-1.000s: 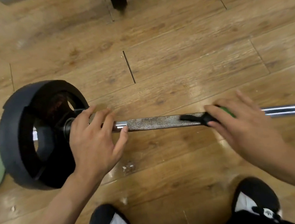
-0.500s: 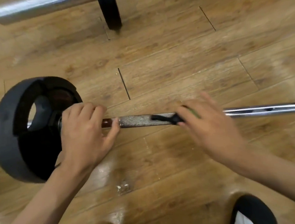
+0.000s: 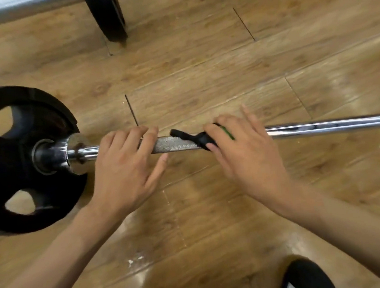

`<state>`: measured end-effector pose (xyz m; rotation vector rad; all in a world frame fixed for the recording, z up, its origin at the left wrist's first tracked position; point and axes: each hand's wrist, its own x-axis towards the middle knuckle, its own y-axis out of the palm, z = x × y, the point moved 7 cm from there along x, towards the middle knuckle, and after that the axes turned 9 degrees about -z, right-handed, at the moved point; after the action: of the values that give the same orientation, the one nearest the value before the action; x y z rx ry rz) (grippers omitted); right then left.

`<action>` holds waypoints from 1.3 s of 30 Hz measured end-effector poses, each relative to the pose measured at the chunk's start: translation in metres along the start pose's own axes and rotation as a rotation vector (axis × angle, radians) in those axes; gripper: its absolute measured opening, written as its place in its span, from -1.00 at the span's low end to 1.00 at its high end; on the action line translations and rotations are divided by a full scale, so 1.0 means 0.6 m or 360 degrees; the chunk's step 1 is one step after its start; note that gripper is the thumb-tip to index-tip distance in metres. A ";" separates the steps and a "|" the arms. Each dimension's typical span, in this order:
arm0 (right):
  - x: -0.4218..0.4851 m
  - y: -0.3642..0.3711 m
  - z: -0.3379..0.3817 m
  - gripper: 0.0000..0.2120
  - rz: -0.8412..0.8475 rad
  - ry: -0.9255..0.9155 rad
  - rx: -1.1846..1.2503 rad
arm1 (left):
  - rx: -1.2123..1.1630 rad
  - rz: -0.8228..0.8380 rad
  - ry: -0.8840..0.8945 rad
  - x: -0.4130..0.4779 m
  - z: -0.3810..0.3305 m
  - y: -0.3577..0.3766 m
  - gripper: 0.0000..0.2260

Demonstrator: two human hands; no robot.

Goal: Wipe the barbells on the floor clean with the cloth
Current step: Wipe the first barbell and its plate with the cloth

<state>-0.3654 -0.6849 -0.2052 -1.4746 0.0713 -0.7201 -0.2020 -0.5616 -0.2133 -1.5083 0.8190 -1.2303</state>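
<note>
Barbell [image 3: 319, 127] is laid flat on the wooden floor [image 3: 201, 63]. Its black weight plate [image 3: 15, 157] is taken as reference and is cut off by the frame edge on its outer side. The far end of the bar, away from the plate, is also cut off.

Left hand [image 3: 125, 171] is set on the bar just beside the plate's chrome collar. The fingers are bent over the top of the bar, with tips hidden behind it. The thumb is splayed free on the near side.

Right hand [image 3: 247, 157] is placed further from the plate, just past the left hand, the two apart. A dark cloth [image 3: 197, 138] is pinched against the bar between thumb and forefinger. Most of it is hidden under the hand, and a green strip is seen between the fingers. A grey knurled stretch [image 3: 173, 145] is exposed between the hands.

Beyond the plate, a second barbell [image 3: 14, 7] is partly seen, blurred and cropped.

A shoe [image 3: 306, 278], well away from the plate on the near side, is cropped.
</note>
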 end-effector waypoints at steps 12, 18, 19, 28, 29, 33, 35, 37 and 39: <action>0.028 0.017 0.028 -0.66 -0.0039 0.0291 0.0109 | -0.0014 -0.0208 -0.0120 0.001 -0.008 0.005 -0.43; -0.009 -0.022 -0.035 -0.68 0.0048 0.0084 -0.0037 | -0.0062 -0.0248 -0.0126 -0.012 -0.006 0.001 -0.44; -0.029 -0.038 -0.071 -0.68 0.0033 0.0174 -0.0078 | -0.0062 -0.0260 -0.0135 -0.015 -0.008 0.001 -0.44; -0.085 -0.063 -0.114 -0.62 0.0180 0.0609 -0.0133 | -0.0152 -0.0323 -0.0099 -0.054 -0.025 -0.009 -0.46; -0.074 -0.051 -0.080 -0.62 0.0161 0.0556 -0.0091 | -0.0173 -0.0336 -0.0103 -0.056 -0.027 -0.010 -0.47; -0.032 -0.010 0.048 -0.70 0.0089 0.0363 0.0103 | -0.0217 -0.0370 -0.0087 -0.069 -0.032 -0.016 -0.48; -0.018 0.003 0.083 -0.68 0.0116 0.0248 0.0122 | -0.0193 -0.0333 -0.0086 -0.077 -0.034 -0.018 -0.46; -0.010 0.009 0.097 -0.67 0.0162 0.0125 0.0100 | -0.0182 -0.0295 -0.0108 -0.085 -0.036 -0.023 -0.46; -0.015 0.005 0.096 -0.66 0.0189 -0.0009 0.0075 | -0.0180 -0.0262 -0.0123 -0.091 -0.040 -0.026 -0.46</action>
<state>-0.3447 -0.6306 -0.2036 -1.4151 0.1359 -0.6175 -0.2405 -0.5131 -0.2145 -1.7325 0.7356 -1.2538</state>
